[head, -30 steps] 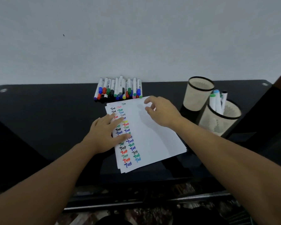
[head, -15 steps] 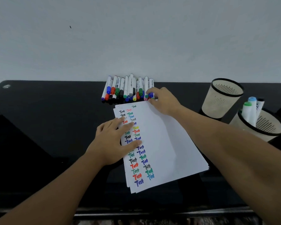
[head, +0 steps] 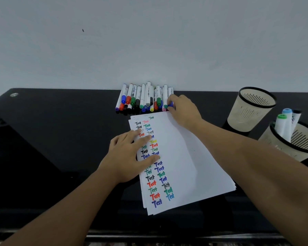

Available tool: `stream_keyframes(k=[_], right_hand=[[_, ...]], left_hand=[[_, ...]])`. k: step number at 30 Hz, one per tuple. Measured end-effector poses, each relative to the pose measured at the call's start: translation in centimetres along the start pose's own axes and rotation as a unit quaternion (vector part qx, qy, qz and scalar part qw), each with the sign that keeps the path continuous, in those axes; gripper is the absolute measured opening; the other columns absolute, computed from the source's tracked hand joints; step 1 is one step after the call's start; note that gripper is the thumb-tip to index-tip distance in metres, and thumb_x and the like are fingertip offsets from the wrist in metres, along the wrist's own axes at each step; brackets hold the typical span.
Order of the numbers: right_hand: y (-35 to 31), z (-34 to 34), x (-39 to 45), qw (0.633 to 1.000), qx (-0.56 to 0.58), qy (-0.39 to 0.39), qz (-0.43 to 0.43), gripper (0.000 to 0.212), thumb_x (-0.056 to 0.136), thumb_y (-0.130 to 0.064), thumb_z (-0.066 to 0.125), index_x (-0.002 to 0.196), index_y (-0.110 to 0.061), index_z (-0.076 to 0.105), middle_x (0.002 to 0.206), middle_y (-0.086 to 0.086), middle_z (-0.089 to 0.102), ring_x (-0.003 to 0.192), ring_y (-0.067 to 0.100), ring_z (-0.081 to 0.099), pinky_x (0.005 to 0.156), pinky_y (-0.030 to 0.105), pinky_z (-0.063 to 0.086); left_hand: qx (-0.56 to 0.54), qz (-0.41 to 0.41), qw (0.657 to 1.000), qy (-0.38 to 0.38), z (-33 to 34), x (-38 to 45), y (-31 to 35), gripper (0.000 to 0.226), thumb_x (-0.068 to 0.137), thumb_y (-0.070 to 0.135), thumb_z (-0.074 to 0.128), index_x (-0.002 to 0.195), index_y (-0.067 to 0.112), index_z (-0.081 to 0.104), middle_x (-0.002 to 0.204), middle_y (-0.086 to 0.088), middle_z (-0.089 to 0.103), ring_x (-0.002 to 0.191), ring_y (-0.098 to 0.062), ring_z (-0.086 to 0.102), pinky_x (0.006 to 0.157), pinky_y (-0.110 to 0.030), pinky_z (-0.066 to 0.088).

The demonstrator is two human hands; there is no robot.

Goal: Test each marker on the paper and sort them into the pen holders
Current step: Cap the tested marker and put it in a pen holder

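A stack of white paper lies on the black table, with two columns of coloured "Test" words down its left side. My left hand rests flat on those words, fingers straight. Behind the paper, against the wall, a row of several white markers with coloured caps lies side by side. My right hand is at the row's right end, fingers curled on a blue-capped marker. Two beige mesh pen holders stand at the right: the farther holder looks empty, the nearer holder has three markers.
The black glossy table runs back to a plain grey wall. The table's front edge is at the bottom of the view. A small round metal fitting sits at the far left corner.
My right hand moved from the paper's top edge back to the right end of the marker row and closed on the blue-capped marker. My left hand stayed on the paper. The camera tilted closer.
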State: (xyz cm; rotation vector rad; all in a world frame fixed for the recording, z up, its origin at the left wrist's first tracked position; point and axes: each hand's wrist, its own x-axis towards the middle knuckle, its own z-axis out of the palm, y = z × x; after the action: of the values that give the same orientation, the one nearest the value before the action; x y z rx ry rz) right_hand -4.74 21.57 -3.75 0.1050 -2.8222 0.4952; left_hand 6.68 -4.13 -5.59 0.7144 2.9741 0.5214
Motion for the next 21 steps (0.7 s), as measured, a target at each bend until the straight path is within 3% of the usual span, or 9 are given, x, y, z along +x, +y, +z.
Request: stream_keyframes(k=[4,8,11,16,21], right_hand=[[-0.2,-0.2,-0.7,1.000,-0.002,0.026,0.016,0.016,0.102,-0.027,0.055,0.116,-0.019,0.057,0.103,0.008,0.054,0.075,0.025,0.057,0.066,0.040,0.055],[-0.9,-0.9,-1.3,0.993,0.041,0.107,0.037,0.010,0.098,-0.023,0.055,0.106,-0.017,0.053,0.102,0.006,0.051,0.070,0.028,0.057,0.062,0.043,0.057],[-1.0,-1.7,-1.8,0.987,0.047,0.152,0.031,0.012,0.099,-0.020,0.056,0.109,-0.014,0.055,0.107,0.006,0.051,0.070,0.028,0.059,0.063,0.046,0.058],[-1.0,-3.5,-3.8,0.976,0.033,0.213,-0.043,0.019,0.100,-0.016,0.057,0.117,-0.010,0.063,0.119,0.008,0.055,0.073,0.025,0.061,0.063,0.042,0.057],[-1.4,-5.9,-6.6,0.949,0.036,0.276,-0.147,0.019,0.093,-0.009,0.067,0.112,-0.004,0.067,0.109,0.013,0.057,0.073,0.022,0.058,0.056,0.033,0.054]], left_hand=[[0.002,-0.001,1.000,-0.002,0.1,0.1,-0.1,0.082,0.082,0.089,0.031,0.154,0.049,0.026,0.165,0.015,0.015,0.151,-0.008,0.008,0.117,-0.033,-0.003],[0.001,-0.001,1.000,-0.002,0.1,0.1,-0.1,0.082,0.082,0.089,0.032,0.154,0.050,0.026,0.165,0.015,0.015,0.151,-0.008,0.007,0.117,-0.033,-0.003],[0.005,-0.003,1.000,-0.004,0.1,0.1,-0.1,0.081,0.082,0.089,0.031,0.153,0.050,0.026,0.165,0.015,0.015,0.151,-0.008,0.007,0.118,-0.034,-0.002],[0.004,-0.003,1.000,-0.002,0.2,0.1,-0.2,0.080,0.083,0.088,0.031,0.153,0.050,0.028,0.166,0.015,0.015,0.151,-0.009,0.008,0.116,-0.032,-0.002],[0.006,-0.007,1.000,-0.003,0.1,0.1,-0.1,0.079,0.083,0.088,0.030,0.153,0.050,0.028,0.166,0.014,0.016,0.151,-0.010,0.009,0.118,-0.034,0.000]])
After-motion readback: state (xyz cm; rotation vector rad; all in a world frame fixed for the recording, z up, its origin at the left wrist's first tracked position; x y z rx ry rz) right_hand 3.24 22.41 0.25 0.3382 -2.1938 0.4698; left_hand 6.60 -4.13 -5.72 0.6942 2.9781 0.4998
